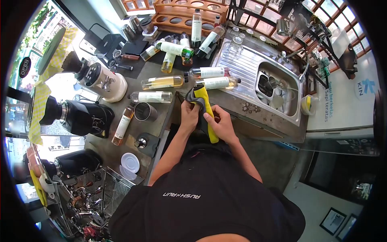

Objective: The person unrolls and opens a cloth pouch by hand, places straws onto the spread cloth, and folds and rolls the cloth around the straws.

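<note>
While bottles [151, 97] lie across the desk [96, 141] ahead, my left grip [190, 115] and right grip [219, 123] are clamped on the yellow-and-grey cloth [207, 109] at the desk's edge, before my black shirt [201, 177].

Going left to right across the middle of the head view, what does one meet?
Cream coffee grinder, clear white-labelled bottle lying down, yellow-and-grey cloth, stainless steel sink basin, white panel with blue lettering.
</note>
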Demonstrator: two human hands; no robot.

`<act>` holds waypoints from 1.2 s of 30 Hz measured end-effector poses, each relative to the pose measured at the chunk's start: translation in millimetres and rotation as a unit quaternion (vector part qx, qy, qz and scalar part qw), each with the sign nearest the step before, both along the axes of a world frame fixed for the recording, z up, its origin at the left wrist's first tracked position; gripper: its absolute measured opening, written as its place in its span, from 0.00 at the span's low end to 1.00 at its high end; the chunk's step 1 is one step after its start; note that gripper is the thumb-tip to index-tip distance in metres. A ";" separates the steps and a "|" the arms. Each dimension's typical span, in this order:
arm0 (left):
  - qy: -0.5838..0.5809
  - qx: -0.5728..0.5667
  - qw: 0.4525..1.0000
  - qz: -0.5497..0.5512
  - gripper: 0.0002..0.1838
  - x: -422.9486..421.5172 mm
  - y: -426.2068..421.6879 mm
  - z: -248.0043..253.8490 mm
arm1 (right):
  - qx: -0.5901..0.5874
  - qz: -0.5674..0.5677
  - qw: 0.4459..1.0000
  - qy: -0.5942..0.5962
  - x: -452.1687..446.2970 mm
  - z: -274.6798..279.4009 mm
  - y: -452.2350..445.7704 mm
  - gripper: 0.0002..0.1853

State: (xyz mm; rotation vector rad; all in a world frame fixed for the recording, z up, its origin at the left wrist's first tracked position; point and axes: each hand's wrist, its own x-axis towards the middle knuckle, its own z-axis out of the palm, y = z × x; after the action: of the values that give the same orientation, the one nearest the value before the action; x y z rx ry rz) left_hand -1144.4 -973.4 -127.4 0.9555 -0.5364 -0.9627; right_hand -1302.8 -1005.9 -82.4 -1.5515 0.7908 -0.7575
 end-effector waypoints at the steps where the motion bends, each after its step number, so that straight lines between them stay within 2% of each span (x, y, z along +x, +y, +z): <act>1: -0.011 -0.021 0.999 -0.024 0.10 2.1 1.4 2.9 | -0.003 0.001 1.000 0.003 2.1 2.0 -0.7 0.11; 4: 0.000 -0.051 0.998 -0.044 0.11 6.5 8.1 9.5 | -0.001 -0.011 1.000 0.019 5.1 6.8 0.4 0.11; 9: 0.008 -0.030 0.999 -0.032 0.12 9.5 20.6 13.9 | -0.108 0.024 0.994 0.008 7.0 8.6 0.1 0.14; 15: 0.048 -0.032 0.998 -0.029 0.10 4.4 33.7 26.9 | -0.109 0.060 0.992 0.001 2.7 22.3 7.8 0.17; 17: -0.016 -0.031 0.999 -0.010 0.09 -0.3 36.9 36.7 | -0.102 0.066 0.993 0.001 -0.3 17.9 11.9 0.17; 21: -0.059 -0.057 0.996 0.031 0.10 -11.6 46.4 48.6 | -0.118 0.079 0.989 -0.030 -2.2 14.2 12.9 0.17; 23: -0.061 -0.080 0.994 0.032 0.10 -17.0 52.4 59.7 | -0.137 0.082 0.986 -0.048 -2.7 17.3 12.8 0.15; 25: -0.053 -0.105 0.993 0.019 0.13 -21.5 57.8 66.9 | -0.082 0.050 0.992 -0.087 -3.3 28.4 19.1 0.12; 26: -0.055 -0.107 0.992 0.023 0.13 -21.9 60.9 71.5 | -0.097 0.040 0.990 -0.091 -5.0 30.2 20.7 0.11; 28: -0.076 -0.055 0.995 -0.021 0.16 -20.1 68.9 94.4 | -0.121 0.025 0.988 -0.097 -7.6 35.5 26.9 0.11; 29: -0.127 -0.057 0.990 -0.013 0.19 -20.0 71.3 104.9 | -0.142 0.005 0.985 -0.101 -7.8 38.9 30.1 0.11; 30: -0.129 -0.058 0.990 -0.008 0.19 -19.9 74.4 119.3 | -0.168 -0.011 0.980 -0.105 -8.2 43.6 34.2 0.11; 32: -0.173 -0.120 0.978 -0.003 0.21 -21.0 82.6 149.9 | -0.195 -0.011 0.976 -0.097 -12.4 52.9 39.1 0.13; 34: -0.165 -0.133 0.977 -0.011 0.17 -19.7 86.3 158.1 | -0.222 -0.017 0.971 -0.087 -17.8 63.6 41.7 0.15; 36: -0.164 -0.194 0.967 0.036 0.12 -19.0 80.9 152.7 | -0.254 -0.001 0.963 -0.093 -22.0 73.2 41.2 0.15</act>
State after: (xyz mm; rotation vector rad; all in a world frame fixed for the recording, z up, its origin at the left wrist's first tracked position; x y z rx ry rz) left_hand -1163.4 -892.5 25.4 0.7740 -0.9255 -0.6036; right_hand -1324.8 -964.8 -9.2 -1.8940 0.4754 -1.1530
